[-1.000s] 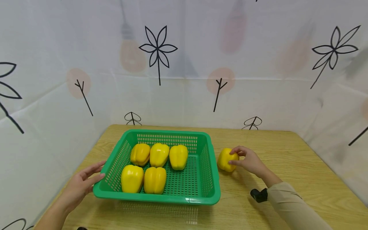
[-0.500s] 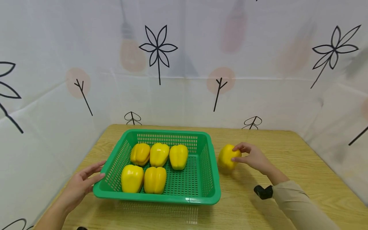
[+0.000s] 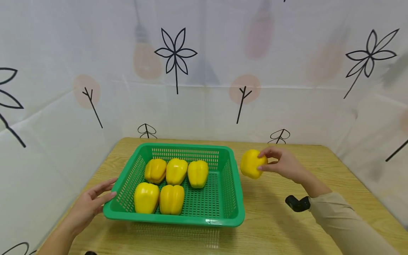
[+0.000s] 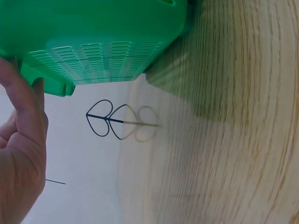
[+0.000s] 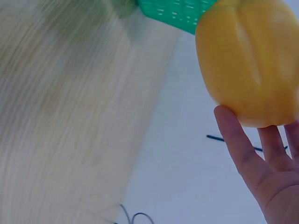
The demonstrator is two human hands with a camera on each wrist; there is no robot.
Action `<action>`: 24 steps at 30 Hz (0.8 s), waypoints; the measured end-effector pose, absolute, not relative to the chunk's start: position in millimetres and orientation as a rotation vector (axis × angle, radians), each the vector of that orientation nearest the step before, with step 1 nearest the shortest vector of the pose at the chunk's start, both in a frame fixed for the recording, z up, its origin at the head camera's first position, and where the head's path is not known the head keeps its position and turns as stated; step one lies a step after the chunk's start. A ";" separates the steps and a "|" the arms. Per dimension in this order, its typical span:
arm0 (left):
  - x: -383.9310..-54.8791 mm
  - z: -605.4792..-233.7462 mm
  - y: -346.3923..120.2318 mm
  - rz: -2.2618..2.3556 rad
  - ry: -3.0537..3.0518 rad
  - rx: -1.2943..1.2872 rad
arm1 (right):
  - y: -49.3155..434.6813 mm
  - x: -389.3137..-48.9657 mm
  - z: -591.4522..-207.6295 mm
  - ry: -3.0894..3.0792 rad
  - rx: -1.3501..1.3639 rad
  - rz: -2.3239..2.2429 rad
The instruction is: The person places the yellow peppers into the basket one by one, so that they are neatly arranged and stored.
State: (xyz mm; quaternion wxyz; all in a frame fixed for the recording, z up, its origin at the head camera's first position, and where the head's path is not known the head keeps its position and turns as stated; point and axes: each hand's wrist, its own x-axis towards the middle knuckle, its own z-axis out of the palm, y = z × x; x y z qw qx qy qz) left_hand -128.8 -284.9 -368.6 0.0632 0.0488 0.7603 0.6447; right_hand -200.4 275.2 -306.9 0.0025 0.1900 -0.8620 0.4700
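My right hand (image 3: 283, 164) pinches a yellow bell pepper (image 3: 251, 164) between thumb and fingers, holding it above the table just right of the green basket (image 3: 173, 220). In the right wrist view the fingertips press on one end of the bell pepper (image 5: 250, 65). Several more yellow bell peppers (image 3: 172, 200) lie in the basket, in two rows towards its left side. My left hand (image 3: 87, 207) touches the basket's left rim with relaxed fingers. In the left wrist view that hand (image 4: 23, 144) is at the rim, beside the slotted wall of the basket (image 4: 93, 58).
The basket stands on a wooden table (image 3: 287, 226). A white cloth with drawn flowers and plants (image 3: 204, 106) hangs behind and at both sides. A black device (image 3: 298, 203) is at the right wrist.
My right hand has lifted the bell pepper off the table, upward beside the basket. The left hand and the basket have stayed in place.
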 end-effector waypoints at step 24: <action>-129.0 -369.2 -284.1 1.971 2.287 0.149 | 218.1 -218.8 -264.9 -2.710 1.037 1.585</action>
